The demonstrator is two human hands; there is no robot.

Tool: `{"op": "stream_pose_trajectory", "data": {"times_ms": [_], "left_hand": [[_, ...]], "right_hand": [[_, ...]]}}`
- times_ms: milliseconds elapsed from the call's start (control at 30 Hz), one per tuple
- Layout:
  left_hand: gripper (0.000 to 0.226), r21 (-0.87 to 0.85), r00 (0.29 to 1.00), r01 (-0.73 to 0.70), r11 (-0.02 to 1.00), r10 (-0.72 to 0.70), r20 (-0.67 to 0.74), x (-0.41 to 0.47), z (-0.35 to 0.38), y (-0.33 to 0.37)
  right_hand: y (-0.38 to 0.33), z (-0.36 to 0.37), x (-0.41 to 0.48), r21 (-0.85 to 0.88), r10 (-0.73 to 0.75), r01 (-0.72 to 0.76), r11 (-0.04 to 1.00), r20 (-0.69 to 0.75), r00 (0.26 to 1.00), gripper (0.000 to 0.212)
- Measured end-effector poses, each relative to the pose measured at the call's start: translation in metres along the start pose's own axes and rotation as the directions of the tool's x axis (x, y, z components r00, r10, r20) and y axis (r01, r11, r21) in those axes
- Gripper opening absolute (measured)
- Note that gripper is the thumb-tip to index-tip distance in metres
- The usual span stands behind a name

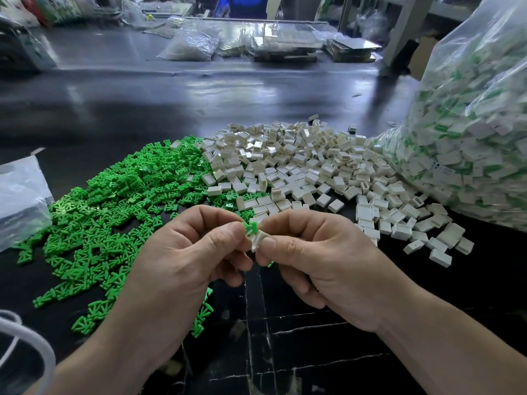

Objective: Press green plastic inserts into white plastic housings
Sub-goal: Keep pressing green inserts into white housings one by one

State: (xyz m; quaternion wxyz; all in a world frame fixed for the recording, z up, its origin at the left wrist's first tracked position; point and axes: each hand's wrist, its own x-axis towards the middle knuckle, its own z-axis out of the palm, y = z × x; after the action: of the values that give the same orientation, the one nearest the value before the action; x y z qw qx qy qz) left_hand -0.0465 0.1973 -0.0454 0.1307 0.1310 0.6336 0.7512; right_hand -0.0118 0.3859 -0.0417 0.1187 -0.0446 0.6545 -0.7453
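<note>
- Left grip [188, 252] pinches a green insert [251, 226]. Right grip [322, 252] pinches a white housing [260, 239]. The parts touch above the tabletop [285, 323], probably to line the insert up with the opening.
- Green pile [119, 201] lies left and white pile [299, 166] right, each near its hand.
- Bag [470, 138] of assembled pieces stands far right. Nothing seems to block the press.

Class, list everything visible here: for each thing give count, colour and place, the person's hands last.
loose green inserts: many, green, heaped on table, left of centre.
loose white housings: many, white, heaped centre to right.
large bag: one, clear, holding white-and-green parts, right edge.
small bag: one, clear, left edge.
table: one, black, under everything.
held insert: one, green, between both hands.
held housing: one, white, below held insert.
left hand: pinches held insert.
right hand: pinches held housing.
</note>
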Motion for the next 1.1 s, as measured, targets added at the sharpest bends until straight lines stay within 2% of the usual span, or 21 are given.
{"op": "stream_pose_trajectory", "data": {"times_ms": [200, 467, 733, 933, 1033, 1100], "left_hand": [[0.021, 0.014, 1.000, 0.003, 1.000, -0.003, -0.024, 0.0005, -0.0010, -0.0016], [0.020, 0.054, 1.000, -0.017, 0.998, 0.017, -0.003, -0.0003, -0.0022, -0.0026], [0.021, 0.107, 0.998, -0.053, 0.993, 0.056, -0.025, -0.0009, -0.0021, -0.0022], [0.021, 0.169, 0.996, -0.085, 0.982, 0.084, 0.010, -0.0030, -0.0006, -0.0004], [0.022, 0.109, 0.997, -0.076, 0.991, 0.074, 0.026, -0.0037, -0.0004, 0.0001], [0.024, -0.004, 0.998, -0.028, 1.000, 0.028, 0.052, -0.0035, 0.0002, 0.0004]], "right_hand": [[0.0015, 0.0014, 0.0008, -0.001, -0.055, 0.055, 0.998, -0.024, 0.998, 0.005], [0.0044, 0.0025, 0.0001, -0.142, -0.124, 0.115, 0.983, -0.058, 0.991, 0.005], [0.0033, 0.0017, -0.0017, -0.060, -0.119, 0.119, 0.991, -0.002, 0.993, 0.012], [0.0054, 0.0012, 0.0003, -0.026, -0.102, 0.101, 0.995, -0.030, 0.994, 0.013], [0.0040, 0.0003, 0.0009, 0.063, -0.070, 0.072, 0.995, -0.026, 0.997, 0.015], [0.0034, 0.0006, 0.0004, 0.070, -0.056, 0.056, 0.996, -0.003, 0.998, 0.014]]}}
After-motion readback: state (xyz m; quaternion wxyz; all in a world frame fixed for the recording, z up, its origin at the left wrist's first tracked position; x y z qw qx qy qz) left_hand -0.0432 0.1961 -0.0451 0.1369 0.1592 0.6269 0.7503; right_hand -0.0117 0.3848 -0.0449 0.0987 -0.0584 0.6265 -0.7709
